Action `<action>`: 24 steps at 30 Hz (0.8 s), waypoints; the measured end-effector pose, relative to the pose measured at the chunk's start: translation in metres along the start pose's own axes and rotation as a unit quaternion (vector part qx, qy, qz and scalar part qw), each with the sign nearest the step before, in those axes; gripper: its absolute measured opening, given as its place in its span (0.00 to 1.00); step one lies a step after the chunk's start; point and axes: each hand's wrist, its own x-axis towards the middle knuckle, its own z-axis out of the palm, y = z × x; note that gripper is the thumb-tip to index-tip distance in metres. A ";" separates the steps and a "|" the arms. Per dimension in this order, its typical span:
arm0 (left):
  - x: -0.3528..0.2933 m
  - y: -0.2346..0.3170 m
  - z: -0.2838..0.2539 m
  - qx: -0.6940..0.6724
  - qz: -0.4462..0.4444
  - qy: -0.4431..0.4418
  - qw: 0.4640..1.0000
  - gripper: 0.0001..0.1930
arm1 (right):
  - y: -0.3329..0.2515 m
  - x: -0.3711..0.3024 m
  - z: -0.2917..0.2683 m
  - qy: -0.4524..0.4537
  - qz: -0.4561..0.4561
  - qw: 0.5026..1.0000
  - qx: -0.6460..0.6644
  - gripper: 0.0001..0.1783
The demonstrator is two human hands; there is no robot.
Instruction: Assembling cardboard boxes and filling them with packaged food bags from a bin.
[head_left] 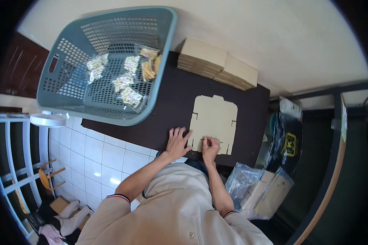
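Note:
A flat, unfolded cardboard box blank [214, 116] lies on the dark brown table [171, 98] in front of me. Slots are cut along its sides and near edge, and a small tab sticks out at its far edge. My left hand [177, 143] rests with fingers spread at the blank's near left corner, partly on the table. My right hand [210, 150] is closed, its fingers curled and pinching the blank's near edge beside a slot. The fingertips partly hide that edge.
A large grey-green plastic basket [151, 104] with several clear bags of snacks [131, 98] stands at the left. Stacked folded cardboard [204, 57] sits against the wall. Plastic-wrapped cardboard [270, 194] is at my right, a wooden stool [45, 178] on the tiled floor at left.

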 end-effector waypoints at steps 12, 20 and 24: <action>0.027 -0.034 -0.011 0.090 0.130 -0.063 0.985 0.53 | -0.035 -0.030 0.031 0.015 0.054 0.997 -0.054 0.08; 0.031 -0.039 -0.007 0.079 0.125 -0.056 0.987 0.59 | -0.038 -0.027 0.034 0.024 0.054 0.997 -0.044 0.08; 0.032 -0.039 -0.010 0.076 0.118 -0.064 0.988 0.59 | -0.036 -0.021 0.040 0.013 0.045 0.997 -0.055 0.08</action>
